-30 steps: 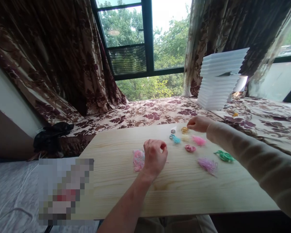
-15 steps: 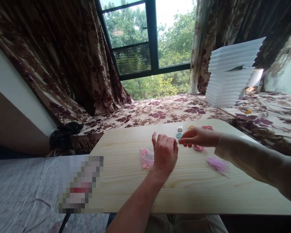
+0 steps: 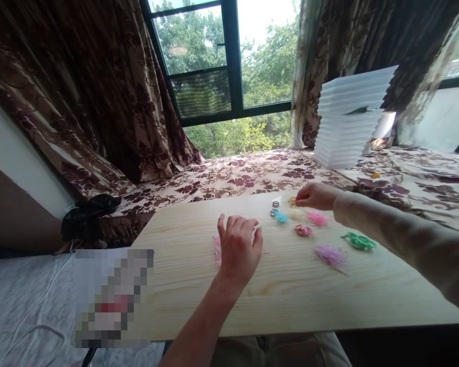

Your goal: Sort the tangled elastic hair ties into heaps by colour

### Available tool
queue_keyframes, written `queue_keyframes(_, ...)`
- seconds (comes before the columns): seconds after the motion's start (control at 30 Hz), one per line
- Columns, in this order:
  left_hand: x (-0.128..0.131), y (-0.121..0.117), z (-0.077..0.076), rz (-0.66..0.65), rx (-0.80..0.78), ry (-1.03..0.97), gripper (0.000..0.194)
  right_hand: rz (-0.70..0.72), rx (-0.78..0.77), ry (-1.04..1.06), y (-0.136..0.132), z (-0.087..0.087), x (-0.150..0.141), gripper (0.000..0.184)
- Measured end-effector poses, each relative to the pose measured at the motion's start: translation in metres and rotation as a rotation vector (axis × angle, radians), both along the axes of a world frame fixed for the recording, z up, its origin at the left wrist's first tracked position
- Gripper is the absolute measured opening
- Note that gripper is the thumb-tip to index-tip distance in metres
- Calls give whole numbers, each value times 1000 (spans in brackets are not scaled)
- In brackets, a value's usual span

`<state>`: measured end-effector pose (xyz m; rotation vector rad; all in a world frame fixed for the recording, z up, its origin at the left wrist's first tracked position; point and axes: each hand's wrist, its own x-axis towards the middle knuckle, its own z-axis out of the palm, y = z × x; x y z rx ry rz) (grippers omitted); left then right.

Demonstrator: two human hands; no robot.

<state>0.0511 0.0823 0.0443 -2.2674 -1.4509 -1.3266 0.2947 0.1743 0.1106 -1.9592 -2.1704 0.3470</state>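
Note:
My left hand [image 3: 240, 250] is over the wooden table with its thumb and fingers apart, holding nothing that I can see. Partly hidden beneath it lies a pink patterned packet [image 3: 217, 251]. At the far side of the table, my right hand [image 3: 315, 196] has its fingertips pinched together at a small pile of yellow loops [image 3: 291, 201]; what is between them is hidden. Close by lie silver rings [image 3: 276, 204], a light-blue bundle [image 3: 280, 216], a pale yellow bundle [image 3: 296, 214] and a bright pink bundle [image 3: 317, 218].
Nearer on the table [image 3: 183, 295] are dark-pink loops [image 3: 303, 230], a purple bundle of strands [image 3: 331, 255] and green loops [image 3: 359, 241]. A white pleated stack [image 3: 346, 132] stands on the floral-covered ledge [image 3: 229, 176] behind. A blurred-out object is at the left edge.
My hands have moved apart. The right hand went from near the left fingers to the yellow loops, uncovering the bundles and green loops. The left hand's fingers have spread. The view has shifted slightly.

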Motion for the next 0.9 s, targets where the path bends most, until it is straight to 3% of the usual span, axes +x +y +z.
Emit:
queue_keyframes(0.23, -31, -8, -22, 48, -2, -4, 10, -81, 30, -108, 20, -31, 12, 13)
queue_keyframes(0.4, -33, -7, -30, 64, -13, -11, 12, -25, 44, -115, 17, -36, 9, 13)
queue_keyframes(0.53, -33, -6, -30, 71, -7, -16, 12, 3, 49, -107, 13, -22, 16, 10)
queue_keyframes(0.6, -34, -6, -31, 83, -23, -21, 12, 10, 77, -93, 10, -7, 23, 7)
queue_keyframes(0.77, -37, -5, -36, 90, -113, 15, 14, 45, 162, -36, -21, 33, 37, 24)
queue_keyframes(0.83, -38, -5, -37, 92, -149, 40, 14, 70, 167, -11, -44, 33, 31, 26)
queue_keyframes(0.9, -39, -5, -37, 95, -170, 55, 14, 95, 158, 20, -69, 19, 15, 25)
